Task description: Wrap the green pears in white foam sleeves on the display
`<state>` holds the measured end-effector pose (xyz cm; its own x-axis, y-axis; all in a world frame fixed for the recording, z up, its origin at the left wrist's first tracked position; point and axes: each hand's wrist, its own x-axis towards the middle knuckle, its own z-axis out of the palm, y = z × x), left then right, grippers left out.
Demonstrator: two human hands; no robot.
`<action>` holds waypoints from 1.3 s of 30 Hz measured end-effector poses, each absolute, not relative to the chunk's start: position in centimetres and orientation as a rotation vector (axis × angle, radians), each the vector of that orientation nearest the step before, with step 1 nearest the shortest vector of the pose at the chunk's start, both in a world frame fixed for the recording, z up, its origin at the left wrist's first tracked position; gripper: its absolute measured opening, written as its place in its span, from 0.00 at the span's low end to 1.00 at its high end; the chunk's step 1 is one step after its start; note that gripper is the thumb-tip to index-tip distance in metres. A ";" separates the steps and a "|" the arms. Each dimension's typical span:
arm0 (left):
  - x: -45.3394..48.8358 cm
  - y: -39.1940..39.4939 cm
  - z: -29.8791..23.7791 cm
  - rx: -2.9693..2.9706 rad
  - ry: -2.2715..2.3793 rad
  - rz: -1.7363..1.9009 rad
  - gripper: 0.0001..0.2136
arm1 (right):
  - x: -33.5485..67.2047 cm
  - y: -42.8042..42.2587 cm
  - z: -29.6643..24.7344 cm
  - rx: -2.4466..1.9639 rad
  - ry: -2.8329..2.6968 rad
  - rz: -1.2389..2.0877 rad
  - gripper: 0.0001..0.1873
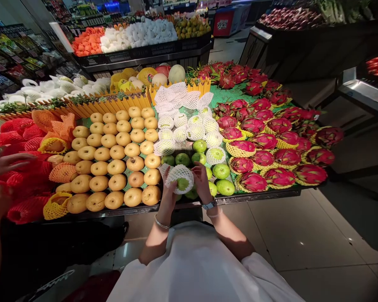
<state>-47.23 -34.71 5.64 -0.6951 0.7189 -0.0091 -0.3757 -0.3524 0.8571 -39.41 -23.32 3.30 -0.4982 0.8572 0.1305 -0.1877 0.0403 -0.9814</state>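
The person's left hand (pixel 169 188) and right hand (pixel 204 183) hold a green fruit (pixel 183 184) inside a white foam net sleeve (pixel 179 175), just above the front edge of the worktop (pixel 258 194). Both grips are clenched on the sleeve, with the left fingers (pixel 165 178) pinching its left end and the right fingers (pixel 196 172) pressing its right side. The sleeve's long axis runs roughly level from left to right, and the fruit's green skin shows through a gap on the side facing the person.

Directly beyond the sleeve lie bare green fruits (pixel 199 158), and past them is a heap of fruits in white foam nets (pixel 179 126). To the sleeve's left, rows of golden pears (pixel 117 167) sit on a green mat. To its right, red dragon fruits (pixel 253 182) rest in yellow net cups (pixel 234 151), each cup cradling one fruit.

Farther left of the sleeve, beyond the pears, a yellow net cup (pixel 57 206) and orange net sleeves (pixel 63 173) hold fruit beside a pile of red net sleeves (pixel 25 201). A co-worker's open hand (pixel 9 163) hovers over those red nets, and a second hand (pixel 0 199) touches them at the frame's left edge.
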 end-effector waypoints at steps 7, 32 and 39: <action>-48.1 -33.3 5.6 0.385 1.305 2.061 0.32 | -37.8 -24.0 4.5 -0.302 -1.930 1.448 0.45; -49.2 -34.1 6.2 0.904 1.496 1.739 0.29 | -39.7 -24.8 1.7 -0.756 -1.010 2.021 0.37; -50.8 -35.6 7.0 1.417 1.925 1.300 0.40 | -40.0 -25.5 1.6 -0.763 -0.952 2.008 0.36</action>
